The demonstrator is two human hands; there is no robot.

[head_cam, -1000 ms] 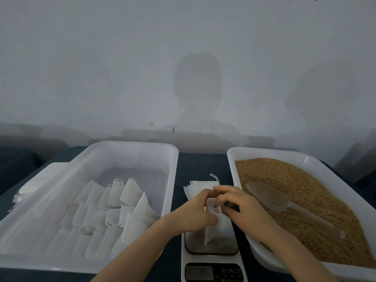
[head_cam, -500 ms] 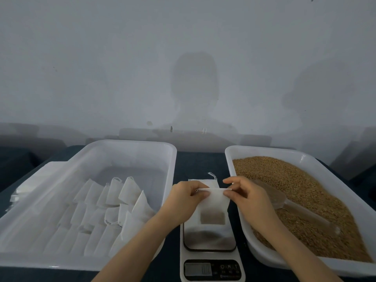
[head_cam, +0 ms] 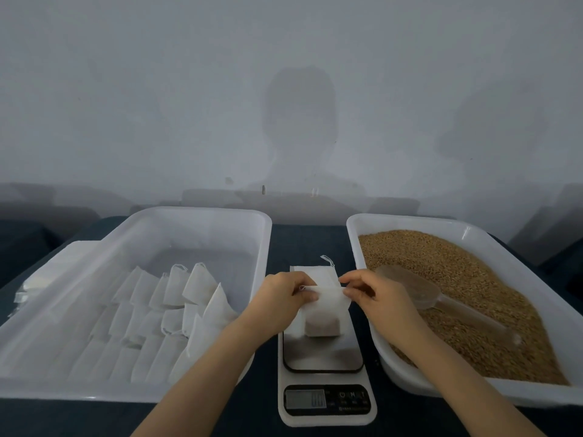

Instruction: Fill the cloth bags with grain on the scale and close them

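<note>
A small white cloth bag (head_cam: 321, 313) with grain showing through its lower half hangs just above the scale (head_cam: 325, 361). My left hand (head_cam: 280, 302) pinches the bag's top left edge. My right hand (head_cam: 378, 296) pinches the top right edge, and the mouth is stretched flat between them. Behind the bag lies a stack of empty bags (head_cam: 315, 272) with a drawstring loop. The white tub of brown grain (head_cam: 467, 298) stands to the right, with a clear plastic scoop (head_cam: 419, 290) lying in it.
A white tub (head_cam: 202, 225) on the left holds several filled white bags (head_cam: 176, 298) in rows. A flat pile of white bags (head_cam: 34, 279) lies beyond that tub's left side. The dark table ends at a grey wall.
The bag has been lifted upright off the scale plate. My hands have moved apart and pulled its top edge taut.
</note>
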